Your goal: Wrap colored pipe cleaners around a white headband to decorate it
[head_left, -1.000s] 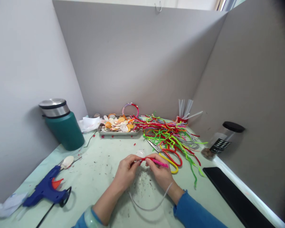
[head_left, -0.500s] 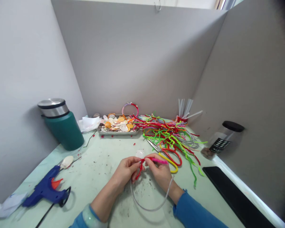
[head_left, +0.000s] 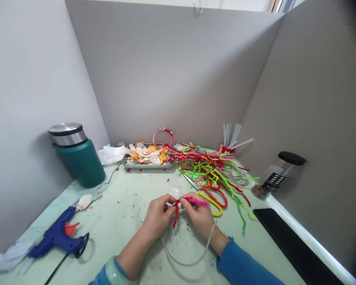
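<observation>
Both hands meet over the middle of the pale green table point(head_left: 121, 213). My left hand point(head_left: 158, 215) pinches a red pipe cleaner point(head_left: 176, 213) whose loose end hangs down between the hands. My right hand point(head_left: 198, 215) pinches the pink, wrapped part of a thin grey hoop point(head_left: 184, 259) that curves back toward my wrists. The pink wrapped stretch point(head_left: 199, 202) sticks out to the right of my right thumb. Red and yellow scissors point(head_left: 209, 196) lie just beyond my right hand.
A heap of coloured pipe cleaners point(head_left: 210, 168) lies at the back right, a metal tray of shells point(head_left: 146, 156) behind the hands. A green flask point(head_left: 77, 156) and a blue glue gun point(head_left: 57, 235) sit on the left. A jar point(head_left: 277, 174) and a black slab point(head_left: 290, 245) lie on the right.
The red pipe cleaner lay level between my hands a second ago; now its loose end hangs down. The grey hoop has shifted slightly.
</observation>
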Motion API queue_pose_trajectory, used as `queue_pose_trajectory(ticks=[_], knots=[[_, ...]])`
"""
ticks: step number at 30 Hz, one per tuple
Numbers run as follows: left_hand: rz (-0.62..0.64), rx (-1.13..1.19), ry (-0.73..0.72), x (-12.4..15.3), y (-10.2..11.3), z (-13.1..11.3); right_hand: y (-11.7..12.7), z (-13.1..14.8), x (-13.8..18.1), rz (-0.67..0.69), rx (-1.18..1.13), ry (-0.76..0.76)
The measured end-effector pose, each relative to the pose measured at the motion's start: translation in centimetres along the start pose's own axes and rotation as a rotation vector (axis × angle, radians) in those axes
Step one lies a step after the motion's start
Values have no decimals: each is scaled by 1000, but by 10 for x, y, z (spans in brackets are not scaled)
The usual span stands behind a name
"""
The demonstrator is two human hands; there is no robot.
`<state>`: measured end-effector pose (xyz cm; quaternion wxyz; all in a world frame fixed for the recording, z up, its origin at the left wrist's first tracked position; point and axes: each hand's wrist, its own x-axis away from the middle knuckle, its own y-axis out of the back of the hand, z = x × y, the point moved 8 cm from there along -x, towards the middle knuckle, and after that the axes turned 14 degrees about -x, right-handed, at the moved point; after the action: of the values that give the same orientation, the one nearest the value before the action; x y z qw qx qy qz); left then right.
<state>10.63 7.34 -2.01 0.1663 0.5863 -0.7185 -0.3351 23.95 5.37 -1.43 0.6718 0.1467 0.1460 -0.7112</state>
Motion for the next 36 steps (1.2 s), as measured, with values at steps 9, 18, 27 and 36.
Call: queue_pose_trajectory(ticks=[9, 18, 27, 36], knots=[[-32, 29, -69, 1, 4, -5, 1, 0, -1, -22, -31, -3], [91, 209, 77, -1, -8, 7, -1, 1, -1, 1, -4, -1], [170, 403, 199, 1, -16, 11, 0, 1, -1, -13, -6, 2], [183, 446, 258, 1, -20, 16, 2, 1, -1, -30, 27, -12]])
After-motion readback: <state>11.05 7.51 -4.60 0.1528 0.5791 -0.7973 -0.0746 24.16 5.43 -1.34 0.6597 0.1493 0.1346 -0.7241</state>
